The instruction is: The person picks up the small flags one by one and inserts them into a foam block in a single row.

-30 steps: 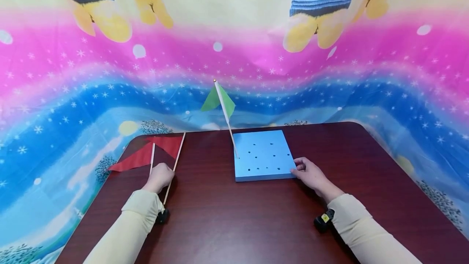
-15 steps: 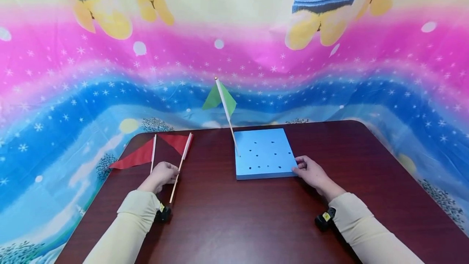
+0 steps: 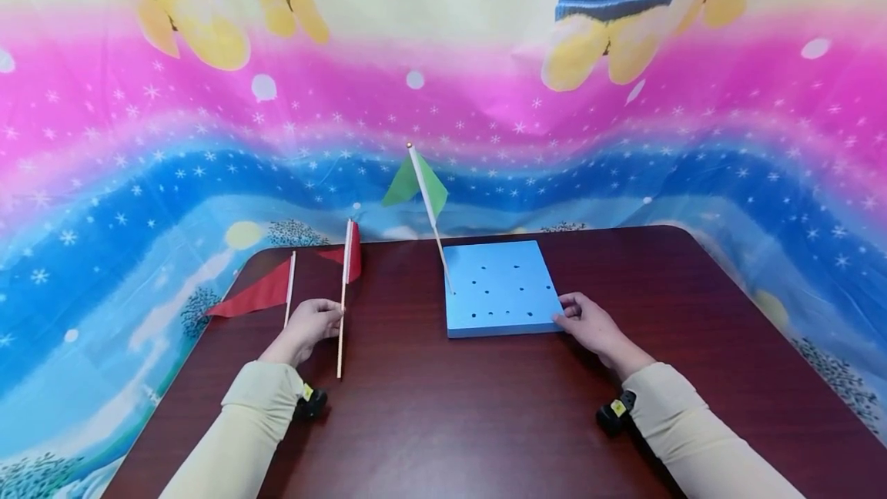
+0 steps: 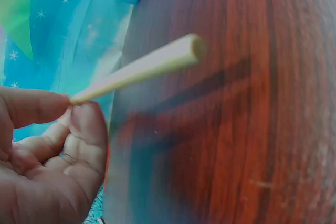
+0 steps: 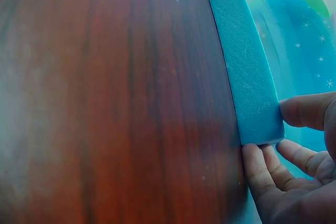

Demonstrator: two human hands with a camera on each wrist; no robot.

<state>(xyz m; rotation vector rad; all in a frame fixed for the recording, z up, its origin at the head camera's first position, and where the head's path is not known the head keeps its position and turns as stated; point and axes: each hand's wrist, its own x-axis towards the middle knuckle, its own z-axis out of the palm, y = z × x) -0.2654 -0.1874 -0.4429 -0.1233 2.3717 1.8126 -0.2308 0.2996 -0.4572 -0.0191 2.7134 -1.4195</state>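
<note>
My left hand (image 3: 312, 327) pinches the wooden stick (image 4: 147, 72) of a small red flag (image 3: 354, 252) between thumb and fingertips. This flag stands nearly upright at the table's left, its lower end pointing down. Beside the hand, a second red flag (image 3: 256, 295) has its stick partly hidden behind the hand. My right hand (image 3: 589, 327) holds the near right corner of a blue foam board (image 3: 502, 306), thumb at the top edge and fingers against the side. A green flag (image 3: 433, 191) stands tilted in the board's left edge. Several small holes dot the board's top.
The dark red-brown table (image 3: 430, 422) carries the board and flags. Behind it hangs a colourful printed cloth (image 3: 471, 114), close to the table's back edge. A black wrist camera (image 3: 614, 414) sits under each sleeve cuff.
My left hand has lifted the red flag off the table and swung it from leaning to nearly upright, slightly rightward. The right hand stays at the board's corner.
</note>
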